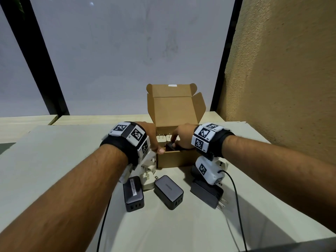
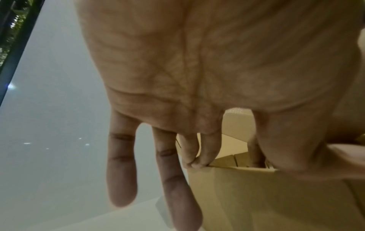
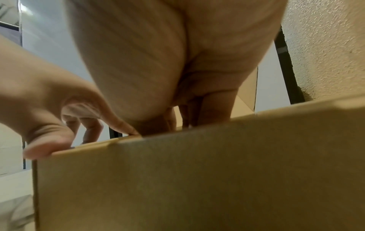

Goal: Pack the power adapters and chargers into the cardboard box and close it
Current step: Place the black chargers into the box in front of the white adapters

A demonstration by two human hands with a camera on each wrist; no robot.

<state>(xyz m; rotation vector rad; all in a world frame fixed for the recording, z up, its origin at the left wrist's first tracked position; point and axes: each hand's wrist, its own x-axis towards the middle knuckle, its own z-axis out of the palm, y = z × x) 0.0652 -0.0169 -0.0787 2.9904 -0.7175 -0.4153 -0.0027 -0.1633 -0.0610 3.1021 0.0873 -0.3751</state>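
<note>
The open cardboard box (image 1: 172, 159) stands mid-table with its lid (image 1: 172, 106) upright. My right hand (image 1: 179, 138) reaches into the box's front part and grips a black adapter (image 1: 170, 146) at rim height. My left hand (image 1: 154, 140) holds the box's front left corner, thumb on the front wall. In the left wrist view two fingers (image 2: 197, 156) curl over the rim of the box (image 2: 256, 195) and two hang outside. Metal prongs (image 1: 163, 136) of chargers stick up inside. The right wrist view shows the box wall (image 3: 197, 179), which hides the adapter.
On the table before the box lie a black adapter (image 1: 133, 194), a dark grey one (image 1: 169, 191), white chargers (image 1: 148, 176) and a black adapter (image 1: 206, 193) at right. A textured wall (image 1: 281, 79) stands close on the right. Camera cables (image 1: 236, 193) trail toward me.
</note>
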